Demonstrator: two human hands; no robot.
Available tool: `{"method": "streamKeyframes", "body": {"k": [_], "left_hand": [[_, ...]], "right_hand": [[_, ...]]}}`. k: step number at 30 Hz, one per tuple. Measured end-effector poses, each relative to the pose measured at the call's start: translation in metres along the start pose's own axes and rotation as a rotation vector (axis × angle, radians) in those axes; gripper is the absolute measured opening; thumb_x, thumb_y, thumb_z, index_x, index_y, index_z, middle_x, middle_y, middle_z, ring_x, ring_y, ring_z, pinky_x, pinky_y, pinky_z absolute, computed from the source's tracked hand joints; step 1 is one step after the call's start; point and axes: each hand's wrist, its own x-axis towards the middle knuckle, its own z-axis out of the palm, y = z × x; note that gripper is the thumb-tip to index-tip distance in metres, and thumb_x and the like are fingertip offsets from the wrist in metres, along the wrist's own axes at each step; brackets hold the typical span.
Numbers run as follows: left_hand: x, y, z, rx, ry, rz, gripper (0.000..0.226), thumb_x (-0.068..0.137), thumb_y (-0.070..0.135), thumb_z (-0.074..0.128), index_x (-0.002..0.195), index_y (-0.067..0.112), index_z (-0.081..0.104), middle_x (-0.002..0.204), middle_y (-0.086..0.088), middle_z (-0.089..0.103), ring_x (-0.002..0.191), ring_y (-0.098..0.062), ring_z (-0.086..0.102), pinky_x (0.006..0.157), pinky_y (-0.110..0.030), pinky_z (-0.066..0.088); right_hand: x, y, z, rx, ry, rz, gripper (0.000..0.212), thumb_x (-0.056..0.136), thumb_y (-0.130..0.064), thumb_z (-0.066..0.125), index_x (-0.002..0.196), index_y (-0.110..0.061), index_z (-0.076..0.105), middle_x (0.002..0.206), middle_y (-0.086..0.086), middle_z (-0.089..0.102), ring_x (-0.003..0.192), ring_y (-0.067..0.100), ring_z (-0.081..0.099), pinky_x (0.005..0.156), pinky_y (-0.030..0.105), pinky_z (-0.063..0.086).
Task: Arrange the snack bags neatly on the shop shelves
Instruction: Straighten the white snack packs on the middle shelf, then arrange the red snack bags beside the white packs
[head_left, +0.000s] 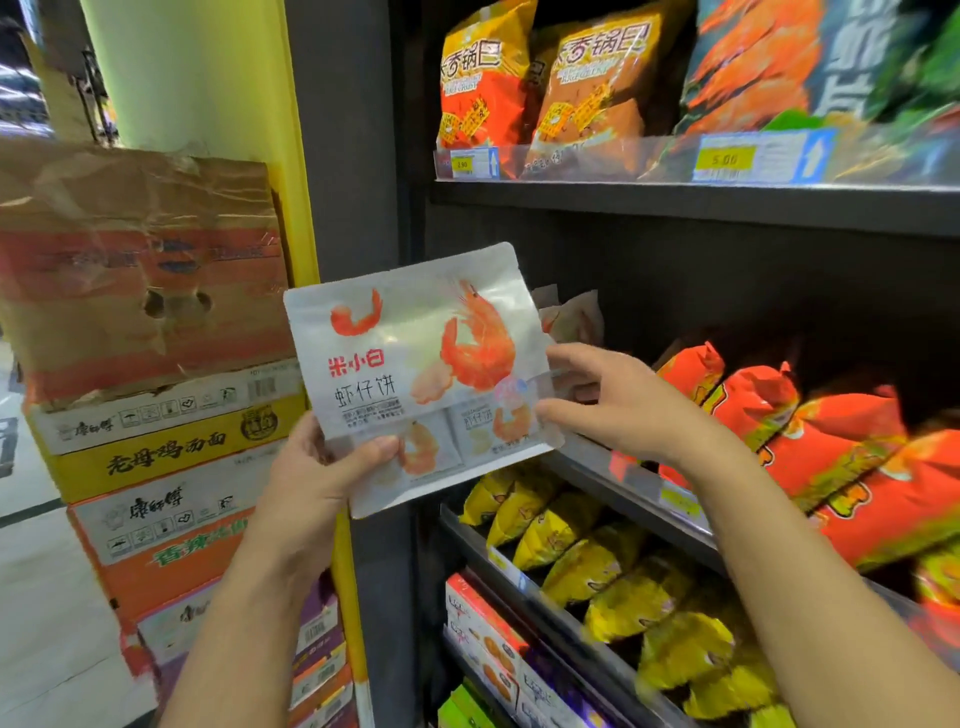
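1. Head view: a white snack bag (415, 364) printed with orange shrimps is being held upright in front of the dark shelf unit, at the left end of the middle shelf (613, 475) and not resting on it.
2. The bag's lower left corner is being gripped by the left hand (322, 467), with the thumb pressed on the front face and the fingers hidden behind the bag.
3. The bag's right edge is being pinched by the right hand (613, 400), between the thumb below and the curled fingers above.
4. Pale bags (571, 317) are being partly hidden behind the held bag, at the back left of the middle shelf; whether they are the same kind cannot be told.
5. Red bags (831, 457) are being displayed in a leaning row further right on that shelf.
6. Yellow bags (597, 561) are being displayed in a row on the shelf below, with flat boxes (483, 623) lower still.
7. Orange bags (483, 88) are being displayed upright on the upper shelf (675, 202), beside a yellow price label (724, 158).
8. Stacked cardboard cartons (156, 415) are being kept left of the unit, against a yellow post (301, 156).
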Motion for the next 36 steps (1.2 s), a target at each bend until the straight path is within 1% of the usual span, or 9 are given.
{"method": "streamKeyframes", "body": {"k": [3,5,9,13,17,21,28,33,36], "left_hand": [[0.017,0.002,0.03,0.036,0.026,0.028,0.068,0.065,0.017,0.09,0.128,0.016,0.066,0.116,0.002,0.08,0.108,-0.016,0.076,0.09,-0.035,0.059],[0.028,0.0,0.049,0.054,0.039,0.037,0.069,0.068,0.016,0.093,0.131,0.018,0.063,0.119,0.003,0.078,0.111,-0.014,0.074,0.094,-0.036,0.058],[0.051,-0.011,0.086,0.112,0.074,0.077,0.068,0.073,0.016,0.095,0.13,0.026,0.059,0.125,0.009,0.072,0.115,-0.008,0.068,0.093,-0.031,0.057],[0.074,-0.029,0.122,0.173,0.088,0.108,0.077,0.074,0.024,0.096,0.137,0.025,0.053,0.129,0.011,0.066,0.121,-0.009,0.063,0.1,-0.037,0.056],[0.09,-0.054,0.16,0.246,0.089,0.122,0.08,0.074,0.033,0.096,0.138,0.025,0.048,0.137,0.006,0.061,0.13,-0.016,0.058,0.107,-0.049,0.054],[0.096,-0.073,0.198,0.34,0.097,0.167,0.082,0.078,0.034,0.093,0.144,0.023,0.045,0.147,0.002,0.055,0.134,-0.011,0.049,0.104,-0.036,0.047],[0.113,-0.106,0.241,0.508,0.119,0.168,0.081,0.078,0.033,0.093,0.142,0.023,0.045,0.146,-0.003,0.055,0.139,-0.027,0.052,0.108,-0.052,0.052],[0.117,-0.124,0.256,0.591,0.108,0.135,0.08,0.079,0.031,0.093,0.142,0.017,0.045,0.144,-0.007,0.054,0.137,-0.029,0.051,0.108,-0.053,0.051],[0.116,-0.132,0.259,0.681,0.109,0.138,0.082,0.077,0.035,0.094,0.141,0.015,0.045,0.142,-0.009,0.056,0.135,-0.031,0.053,0.108,-0.053,0.052]], "right_hand": [[0.008,0.008,-0.032,-0.4,0.049,-0.031,0.055,0.099,-0.039,0.067,0.151,-0.029,0.053,0.145,-0.007,0.059,0.13,0.014,0.055,0.108,0.037,0.049],[0.014,0.016,-0.048,-0.722,0.05,-0.027,0.055,0.1,-0.042,0.062,0.152,-0.028,0.051,0.151,-0.004,0.055,0.133,0.022,0.053,0.107,0.04,0.048],[0.018,0.039,-0.062,-1.097,-0.055,0.131,0.065,0.099,-0.049,0.056,0.157,-0.027,0.04,0.158,0.003,0.044,0.14,0.032,0.045,0.109,0.046,0.043],[0.014,0.058,-0.067,-1.148,-0.098,0.31,0.06,0.101,-0.042,0.055,0.155,-0.022,0.038,0.158,0.008,0.04,0.142,0.035,0.043,0.104,0.046,0.046],[0.01,0.071,-0.072,-1.166,-0.125,0.354,0.054,0.102,-0.023,0.056,0.154,-0.021,0.04,0.159,0.009,0.041,0.143,0.037,0.046,0.1,0.046,0.05],[0.009,0.076,-0.078,-1.185,-0.125,0.311,0.052,0.104,-0.011,0.052,0.153,-0.021,0.042,0.156,0.01,0.044,0.141,0.039,0.048,0.099,0.047,0.052],[0.008,0.078,-0.081,-1.208,-0.099,0.263,0.046,0.105,-0.011,0.05,0.149,-0.022,0.046,0.147,0.007,0.049,0.136,0.037,0.051,0.095,0.045,0.052],[0.008,0.085,-0.081,-1.214,-0.074,0.228,0.047,0.103,-0.014,0.059,0.147,-0.023,0.049,0.143,0.006,0.054,0.126,0.033,0.057,0.083,0.04,0.053],[0.008,0.087,-0.08,-1.208,-0.071,0.227,0.049,0.101,-0.016,0.063,0.147,-0.023,0.049,0.144,0.007,0.054,0.127,0.032,0.056,0.083,0.04,0.054]]}}
